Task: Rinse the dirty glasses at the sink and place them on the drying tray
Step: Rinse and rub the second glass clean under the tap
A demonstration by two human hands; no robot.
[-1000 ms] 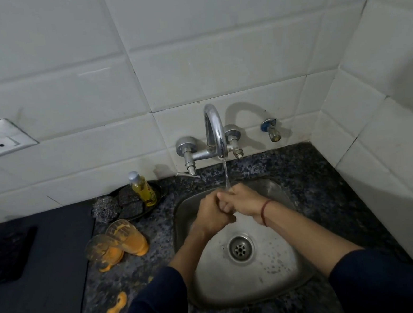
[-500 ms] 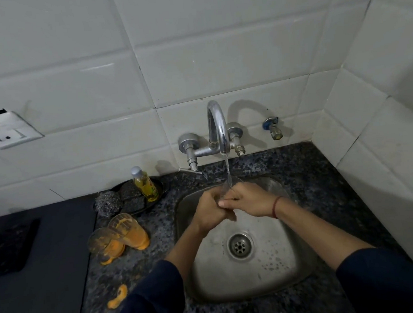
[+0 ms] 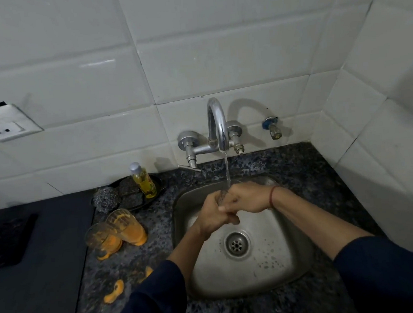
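Over the steel sink, my left hand and my right hand are clasped together round a small clear glass. Only its ribbed rim shows between my fingers. Water from the tap runs straight onto it. Two dirty glasses streaked with orange residue, one behind the other, stand on the speckled counter left of the sink.
A black dish with a yellow soap bottle, dark scrub pads and a steel wool ball sits behind the dirty glasses. Orange spills lie near the counter's front. A dark mat lies far left.
My hands stay under the running water, shifting slightly against each other round the glass. The two dirty glasses have not moved.
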